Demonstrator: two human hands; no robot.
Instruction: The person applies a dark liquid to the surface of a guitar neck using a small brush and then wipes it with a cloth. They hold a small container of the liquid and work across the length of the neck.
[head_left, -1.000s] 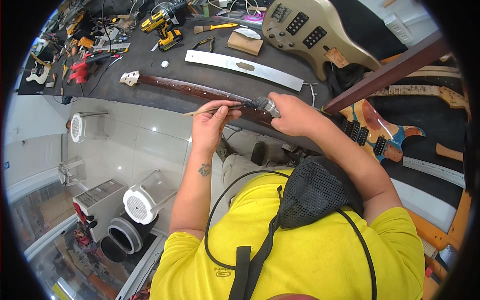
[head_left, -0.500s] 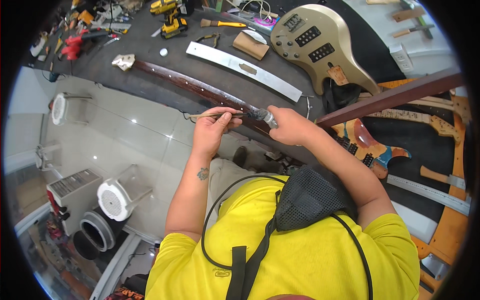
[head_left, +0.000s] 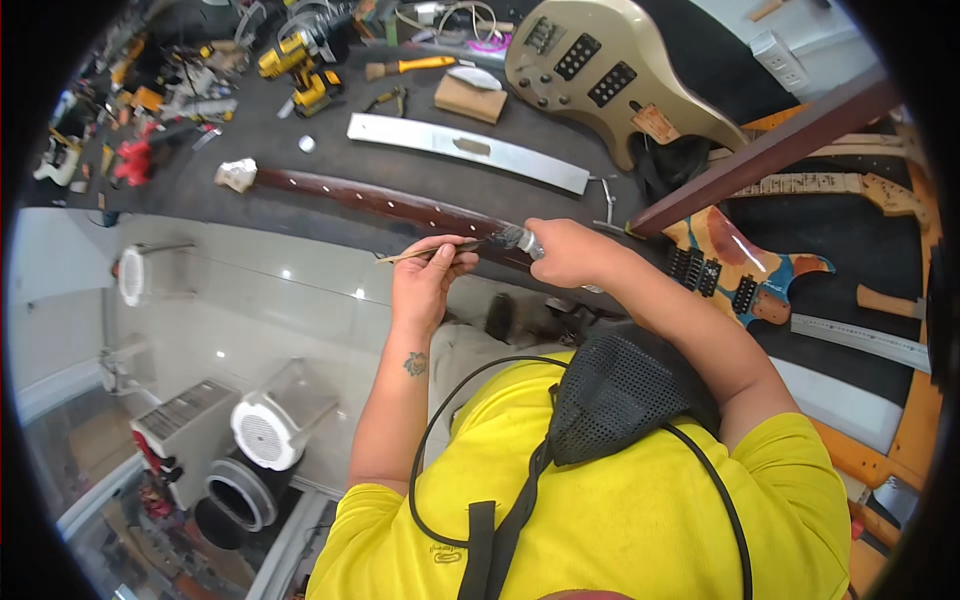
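My left hand [head_left: 432, 268] is closed in a pinch around a thin, light-brown stick-like tool [head_left: 397, 257]. Its darker end points toward a small clear glass jar [head_left: 516, 238] with dark contents. My right hand [head_left: 572, 250] grips the jar, which lies tipped sideways with its mouth facing left. Whether the tool's tip touches the jar I cannot tell. Just beyond both hands runs a dark-brown guitar neck [head_left: 350, 196] with white dots, its pale headstock [head_left: 237, 174] at the far left end.
Beyond the neck lie a long metal plate [head_left: 400, 133], a wooden block [head_left: 469, 99], a brush [head_left: 410, 66] and a yellow drill [head_left: 302, 75]. A gold guitar body [head_left: 590, 60] is at the back right. One dark-red beam [head_left: 770, 155] slants across the right; a multicoloured guitar [head_left: 745, 265] lies below it.
The whole view has shifted and turned a little, so the bench appears higher. Both hands keep their grips; the tool in my left hand now slants more, its left end lower.
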